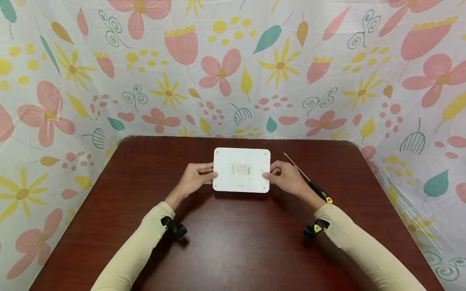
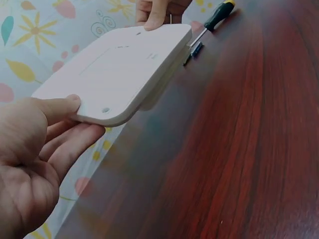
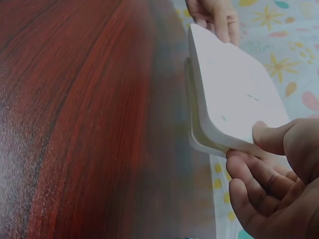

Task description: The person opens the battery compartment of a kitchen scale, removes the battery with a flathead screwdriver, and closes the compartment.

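A white flat rectangular device with rounded corners is held up between both hands, at the far side of the table. Its face toward me carries a printed label and small holes near the corners. My left hand grips the left edge, thumb on the labelled face and fingers behind. On the opposite edge my right hand pinches it the same way. Seen from the right wrist, the device has a thinner plate behind it with a gap between. The side facing away is mostly hidden.
A screwdriver with a black and yellow handle lies on the dark reddish wooden table, beside the right hand. A small dark piece lies near its shaft in the left wrist view. Floral cloth hangs behind the table.
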